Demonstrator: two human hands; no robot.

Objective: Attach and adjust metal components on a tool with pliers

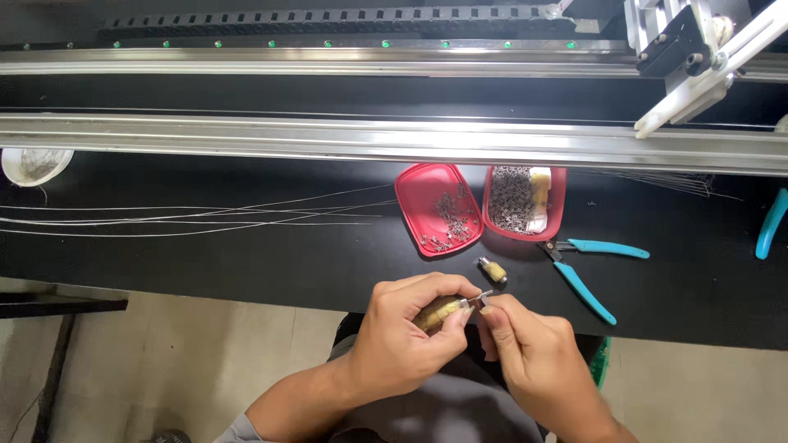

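From your head camera, your left hand [402, 340] is curled around a small yellowish cylindrical piece [439, 311], while your right hand [533, 361] pinches narrowly at its metal tip [478, 299], both just past the near edge of the black table [246, 262]. A second yellowish piece [493, 271] lies close ahead, then two red trays [427, 193] of small metal parts and blue-handled cutters [587, 275] to your right. Thin wires [189, 215] cross the open stretch to your left, and the aluminium rail [328, 139] bounds the far side.

Black worktop [246, 262], long metal rails [328, 139] across it, pale tiled floor [205, 361]
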